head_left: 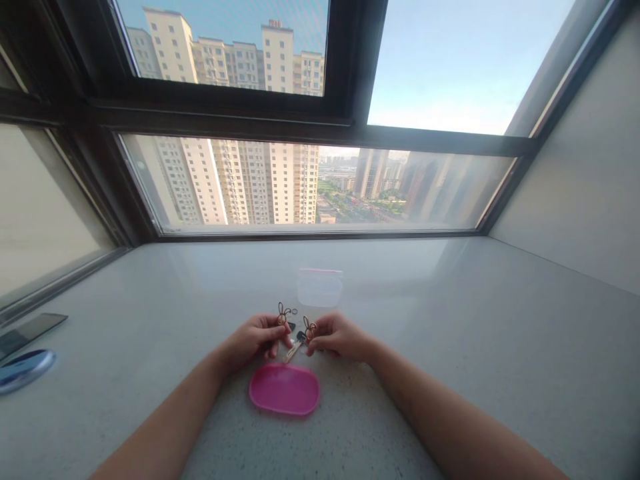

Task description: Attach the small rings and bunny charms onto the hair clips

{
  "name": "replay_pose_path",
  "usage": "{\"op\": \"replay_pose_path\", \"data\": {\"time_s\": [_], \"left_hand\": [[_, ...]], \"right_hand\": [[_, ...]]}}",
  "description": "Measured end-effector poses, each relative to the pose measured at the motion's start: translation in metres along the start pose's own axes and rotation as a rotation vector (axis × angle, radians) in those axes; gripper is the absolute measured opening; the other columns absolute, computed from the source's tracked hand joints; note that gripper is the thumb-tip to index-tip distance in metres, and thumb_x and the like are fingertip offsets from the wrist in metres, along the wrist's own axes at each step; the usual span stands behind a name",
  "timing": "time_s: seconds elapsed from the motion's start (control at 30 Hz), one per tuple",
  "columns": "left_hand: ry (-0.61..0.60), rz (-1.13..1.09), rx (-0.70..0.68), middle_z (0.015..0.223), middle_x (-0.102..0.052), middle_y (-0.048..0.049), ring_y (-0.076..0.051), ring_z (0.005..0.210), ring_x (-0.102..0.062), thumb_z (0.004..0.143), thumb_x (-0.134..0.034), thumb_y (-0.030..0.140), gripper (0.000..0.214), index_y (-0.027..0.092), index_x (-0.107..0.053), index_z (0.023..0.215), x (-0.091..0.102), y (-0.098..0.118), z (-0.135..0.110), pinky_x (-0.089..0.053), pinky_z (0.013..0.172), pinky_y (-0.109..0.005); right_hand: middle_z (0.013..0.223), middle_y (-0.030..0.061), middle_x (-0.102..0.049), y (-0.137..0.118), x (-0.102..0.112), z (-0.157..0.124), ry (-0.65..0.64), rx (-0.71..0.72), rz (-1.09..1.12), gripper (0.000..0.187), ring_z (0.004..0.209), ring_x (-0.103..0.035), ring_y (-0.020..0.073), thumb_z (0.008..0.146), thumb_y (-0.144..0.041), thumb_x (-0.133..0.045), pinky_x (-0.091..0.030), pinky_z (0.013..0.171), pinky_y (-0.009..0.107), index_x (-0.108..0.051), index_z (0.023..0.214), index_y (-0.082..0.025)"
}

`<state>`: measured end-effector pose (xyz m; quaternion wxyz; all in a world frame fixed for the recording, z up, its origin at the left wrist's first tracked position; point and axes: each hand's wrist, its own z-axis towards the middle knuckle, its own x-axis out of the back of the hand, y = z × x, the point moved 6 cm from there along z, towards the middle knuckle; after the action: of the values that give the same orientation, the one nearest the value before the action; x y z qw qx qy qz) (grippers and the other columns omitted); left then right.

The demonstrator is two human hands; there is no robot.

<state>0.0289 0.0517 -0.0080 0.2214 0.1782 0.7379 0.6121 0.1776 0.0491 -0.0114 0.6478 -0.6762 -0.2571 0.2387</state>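
Observation:
My left hand (265, 337) is closed, pinching a small dark looped piece (283, 313) that looks like a bow or rabbit-ear outline. Opposite it, my right hand (336, 335) pinches a second looped piece (309, 327) of the same dark colour. Between the fingers a key (294, 348) with a black head slants down toward the pink tray; whether it hangs from the right piece or lies on the counter, I cannot tell. Another dark key head (291, 327) shows beside my left fingers, partly hidden. A small ring (294, 311) is just behind them.
Nearest me lies the shallow pink tray (284, 408) on the speckled counter (450, 300). Behind my hands is a clear zip bag (320, 288). A dark flat object (33, 333) and a shiny blue oval object (25, 371) lie far left. A window frame (320, 235) borders the counter's back.

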Motion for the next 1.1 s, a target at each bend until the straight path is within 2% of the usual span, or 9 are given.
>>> {"op": "replay_pose_path", "data": {"time_s": [0.17, 0.57, 1.1], "left_hand": [[0.001, -0.009, -0.002, 0.072, -0.066, -0.0071, -0.005, 0.041, -0.045, 0.073, -0.06, 0.035, 0.025, 0.011, -0.059, 0.081, 0.001, -0.0003, 0.0001, -0.03, 0.038, -0.017], [0.014, 0.033, 0.023, 0.073, -0.068, -0.0079, -0.005, 0.039, -0.048, 0.071, -0.062, 0.035, 0.026, 0.01, -0.061, 0.078, 0.0012, -0.0002, -0.0012, -0.028, 0.036, -0.017], [0.008, 0.031, 0.037, 0.069, -0.067, -0.0085, -0.006, 0.04, -0.048, 0.074, -0.06, 0.035, 0.026, 0.009, -0.062, 0.079, 0.0031, -0.002, -0.0012, -0.03, 0.035, -0.016]], "right_hand": [[0.07, 0.0048, -0.067, -0.0011, 0.0018, -0.0005, 0.002, 0.011, -0.012, 0.028, 0.036, -0.038, 0.0019, 0.064, -0.032, -0.068, -0.026, 0.032, 0.015, -0.064, 0.08, -0.01], [0.077, 0.0081, -0.068, 0.0016, 0.0037, 0.0014, -0.04, 0.047, 0.004, 0.027, 0.033, -0.039, 0.0017, 0.071, -0.033, -0.063, -0.027, 0.031, 0.015, -0.064, 0.084, -0.009], [0.074, 0.0076, -0.068, -0.0011, 0.0033, -0.0003, -0.05, 0.033, -0.005, 0.029, 0.034, -0.041, 0.0029, 0.068, -0.035, -0.065, -0.029, 0.032, 0.016, -0.063, 0.079, -0.008]]}}
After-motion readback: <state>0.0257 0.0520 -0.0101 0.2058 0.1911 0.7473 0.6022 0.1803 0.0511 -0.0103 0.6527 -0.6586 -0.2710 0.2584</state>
